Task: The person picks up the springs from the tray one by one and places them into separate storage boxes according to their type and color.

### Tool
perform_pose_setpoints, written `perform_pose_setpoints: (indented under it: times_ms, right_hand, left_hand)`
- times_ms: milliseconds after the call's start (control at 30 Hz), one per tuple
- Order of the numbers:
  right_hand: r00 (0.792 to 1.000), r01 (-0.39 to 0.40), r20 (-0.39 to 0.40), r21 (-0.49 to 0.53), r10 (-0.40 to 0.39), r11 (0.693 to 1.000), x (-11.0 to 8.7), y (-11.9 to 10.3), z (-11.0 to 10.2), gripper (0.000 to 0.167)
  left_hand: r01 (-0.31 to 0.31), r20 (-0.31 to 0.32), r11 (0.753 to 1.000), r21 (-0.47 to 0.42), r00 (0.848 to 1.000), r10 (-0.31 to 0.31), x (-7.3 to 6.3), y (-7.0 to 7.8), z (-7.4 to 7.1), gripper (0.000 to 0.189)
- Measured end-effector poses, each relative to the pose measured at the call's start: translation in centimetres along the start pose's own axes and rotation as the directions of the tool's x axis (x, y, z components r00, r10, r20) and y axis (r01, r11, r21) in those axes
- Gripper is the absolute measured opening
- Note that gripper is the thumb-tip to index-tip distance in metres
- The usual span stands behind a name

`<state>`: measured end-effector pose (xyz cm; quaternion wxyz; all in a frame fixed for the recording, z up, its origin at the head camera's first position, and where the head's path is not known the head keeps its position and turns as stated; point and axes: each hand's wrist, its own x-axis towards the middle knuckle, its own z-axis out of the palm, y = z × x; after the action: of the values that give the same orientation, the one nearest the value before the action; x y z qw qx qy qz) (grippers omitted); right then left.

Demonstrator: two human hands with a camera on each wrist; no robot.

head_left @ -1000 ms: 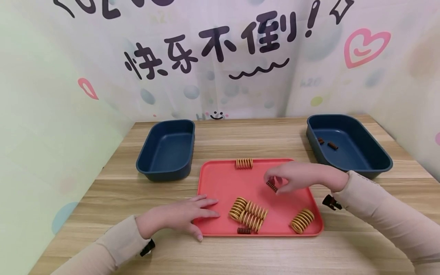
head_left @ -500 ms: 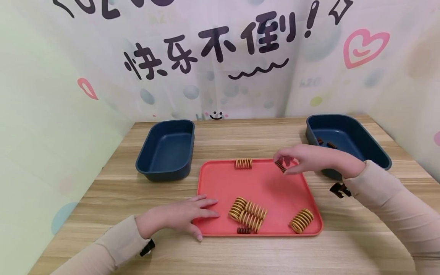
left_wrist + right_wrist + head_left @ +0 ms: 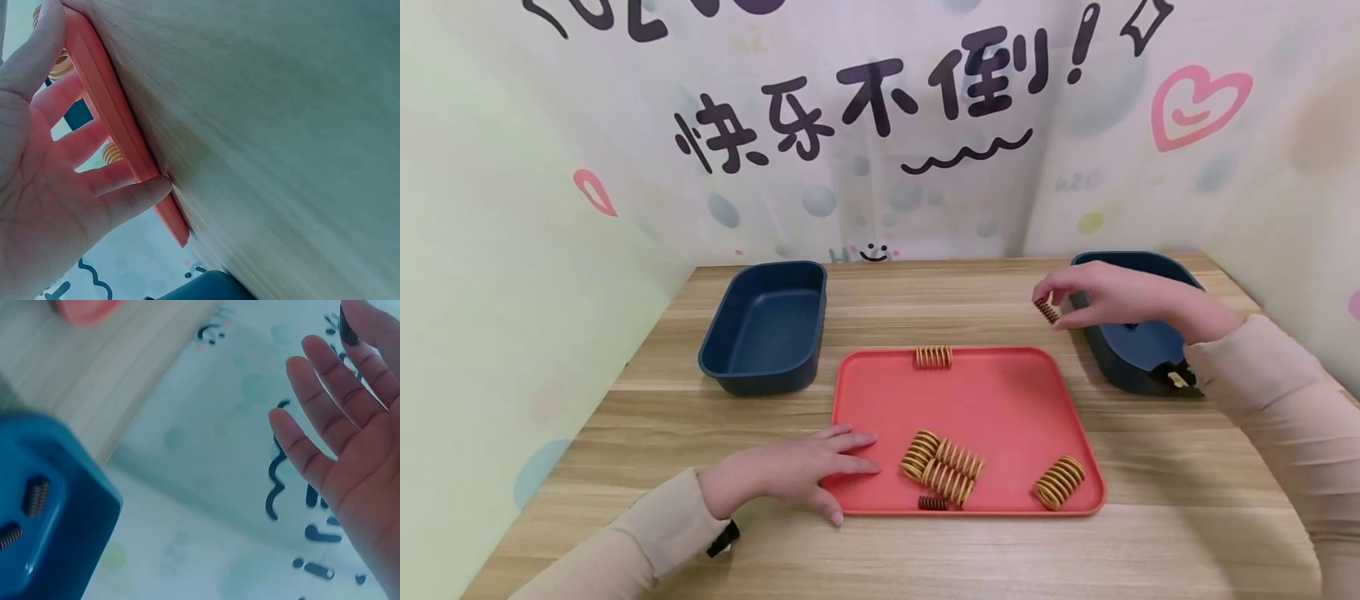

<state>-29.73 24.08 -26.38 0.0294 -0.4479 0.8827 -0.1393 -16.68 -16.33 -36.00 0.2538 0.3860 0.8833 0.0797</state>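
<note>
My right hand pinches a small dark spring between thumb and fingertip, raised in front of the right blue bin's near-left rim. In the right wrist view the dark spring shows at the top, the other fingers extended. My left hand rests with spread fingers on the left edge of a red tray; the left wrist view shows its fingers along the tray rim. Large yellow springs lie on the tray: a cluster, one at the back, one front right. Beside the cluster lies another dark spring.
The right blue bin is partly covered by my right arm; dark springs lie inside it. A left blue bin stands behind and left of the tray. A printed cloth hangs behind the wooden table.
My right hand has carried the dark spring up from the tray, backward and to the right, toward the right bin. The left hand has stayed on the tray edge.
</note>
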Motion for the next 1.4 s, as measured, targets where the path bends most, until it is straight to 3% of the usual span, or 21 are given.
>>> perform_pose_setpoints:
  times_ms: [267,633,1067,1400]
  right_hand:
    - [0.991,-0.134,-0.016,0.041,0.135,0.99,-0.4,2.3,-1.7,0.039]
    - [0.954,-0.294,-0.031,0.109,0.299,0.949,-1.3,6.2,-2.8,0.042]
    - [0.874,-0.459,-0.045,0.245,0.483,0.854,-2.7,10.4,-2.8,0.049]
    - [0.812,-0.475,-0.14,0.403,0.566,0.782,-3.9,13.1,-1.2,0.054]
  left_hand:
    - [0.008,0.011,1.0,0.003,1.0,-0.008,0.1,0.0,-0.1,0.066]
    - [0.001,0.009,1.0,0.015,1.0,-0.001,-0.1,0.0,-0.1,0.066]
    - [0.004,0.0,1.0,0.023,1.0,-0.004,-0.1,0.0,0.1,0.066]
    - [-0.014,-0.001,1.0,0.014,1.0,0.014,0.0,0.1,0.0,0.066]
